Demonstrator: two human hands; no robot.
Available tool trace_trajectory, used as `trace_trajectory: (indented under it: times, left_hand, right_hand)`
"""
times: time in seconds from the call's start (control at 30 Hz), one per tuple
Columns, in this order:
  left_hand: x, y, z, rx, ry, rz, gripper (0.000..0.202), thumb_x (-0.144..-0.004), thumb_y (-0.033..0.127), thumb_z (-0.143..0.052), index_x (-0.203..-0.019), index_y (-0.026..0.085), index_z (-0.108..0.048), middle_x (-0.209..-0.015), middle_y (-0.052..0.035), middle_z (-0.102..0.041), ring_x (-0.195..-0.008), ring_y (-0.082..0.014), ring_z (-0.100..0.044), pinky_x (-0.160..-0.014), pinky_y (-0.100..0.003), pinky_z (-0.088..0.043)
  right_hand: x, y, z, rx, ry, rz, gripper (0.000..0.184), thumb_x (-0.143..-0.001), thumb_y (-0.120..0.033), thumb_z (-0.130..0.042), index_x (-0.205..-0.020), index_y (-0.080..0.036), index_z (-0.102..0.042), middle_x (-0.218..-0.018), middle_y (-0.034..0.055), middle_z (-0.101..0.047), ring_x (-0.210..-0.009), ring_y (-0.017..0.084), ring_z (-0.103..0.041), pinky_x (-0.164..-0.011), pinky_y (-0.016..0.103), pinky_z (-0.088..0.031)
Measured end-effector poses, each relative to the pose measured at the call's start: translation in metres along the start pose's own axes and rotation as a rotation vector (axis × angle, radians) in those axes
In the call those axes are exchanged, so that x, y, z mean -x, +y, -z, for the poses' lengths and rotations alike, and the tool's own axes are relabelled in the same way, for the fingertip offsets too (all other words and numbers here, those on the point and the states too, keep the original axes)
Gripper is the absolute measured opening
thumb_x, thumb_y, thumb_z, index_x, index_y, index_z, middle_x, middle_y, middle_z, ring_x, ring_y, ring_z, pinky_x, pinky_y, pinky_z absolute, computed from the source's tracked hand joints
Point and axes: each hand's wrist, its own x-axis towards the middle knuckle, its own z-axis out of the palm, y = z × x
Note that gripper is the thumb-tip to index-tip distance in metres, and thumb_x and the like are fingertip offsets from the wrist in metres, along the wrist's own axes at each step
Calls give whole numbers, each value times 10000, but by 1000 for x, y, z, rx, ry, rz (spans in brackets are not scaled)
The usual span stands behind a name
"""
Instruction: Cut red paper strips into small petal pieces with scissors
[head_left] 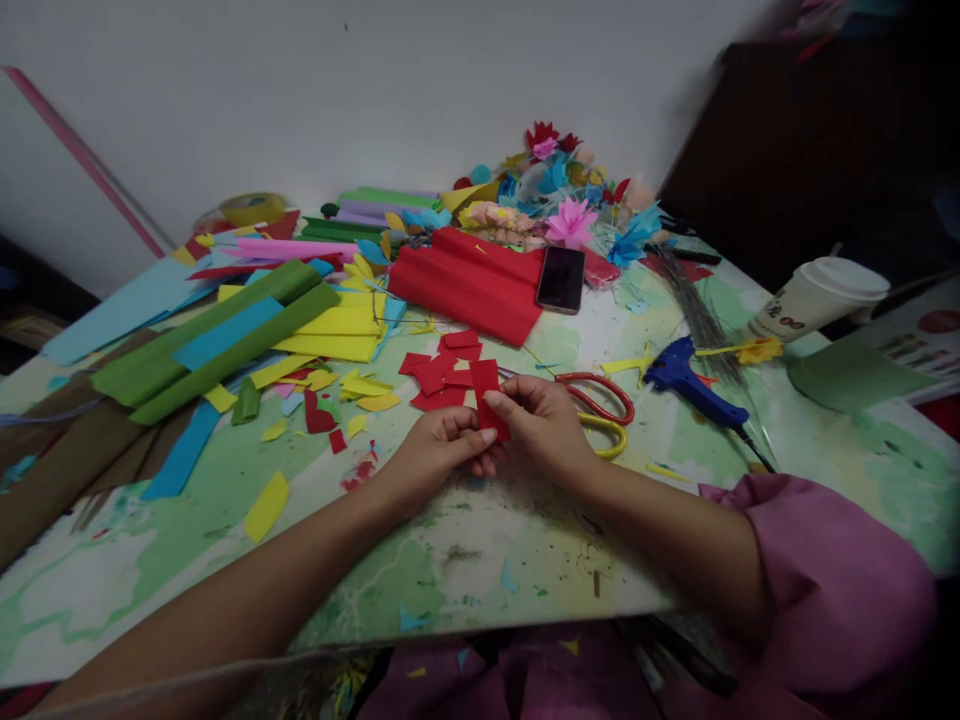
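Note:
Both my hands pinch one small rectangular strip of red paper (484, 378) above the table. My left hand (444, 445) grips its lower end between thumb and fingers. On the strip's right edge, higher up, is my right hand (546, 425), thumb pressed against it. Just behind the strip lie several loose cut pieces of red paper (431, 373). Scissors (600, 395) with one red and one yellow handle rest right beside my right hand, their blades partly hidden behind it.
A blue glue gun (694, 385), a white lidded cup (821, 295) and thin wires (694, 300) are on the right. Behind are a phone (561, 280), folded red paper (465, 280) and paper flowers (571, 222). Green paper rolls (225, 340) and yellow scraps (268, 505) lie left.

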Motion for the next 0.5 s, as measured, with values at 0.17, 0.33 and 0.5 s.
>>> trace_trajectory:
  times: [0.17, 0.33, 0.5]
  left_hand:
    - [1, 2, -2, 2, -19, -1, 183, -758, 300, -682, -705, 131, -636, -592, -37, -661, -503, -89, -561, -503, -193, -422]
    - [0, 2, -3, -8, -19, 17, 187, -749, 305, -691, -717, 130, -635, -604, -39, -666, -505, -85, -558, -508, -191, -421]
    - [0, 0, -4, -23, -14, 21, 188, -748, 312, -695, -744, 132, -642, -616, -47, -677, -507, -90, -561, -500, -192, -412]
  right_hand:
    - [-2, -1, 4, -33, 17, -4, 238, -782, -362, -581, -635, -179, -546, -586, -31, -499, -539, 95, -426, -532, 238, -368]
    - [-2, -3, 5, -105, 47, -34, 202, -733, -320, -602, -596, -179, -556, -560, -33, -505, -527, 97, -430, -530, 243, -368]
    - [-1, -4, 4, -177, 43, -86, 192, -719, -325, -614, -604, -183, -555, -554, -35, -518, -512, 98, -445, -523, 243, -380]
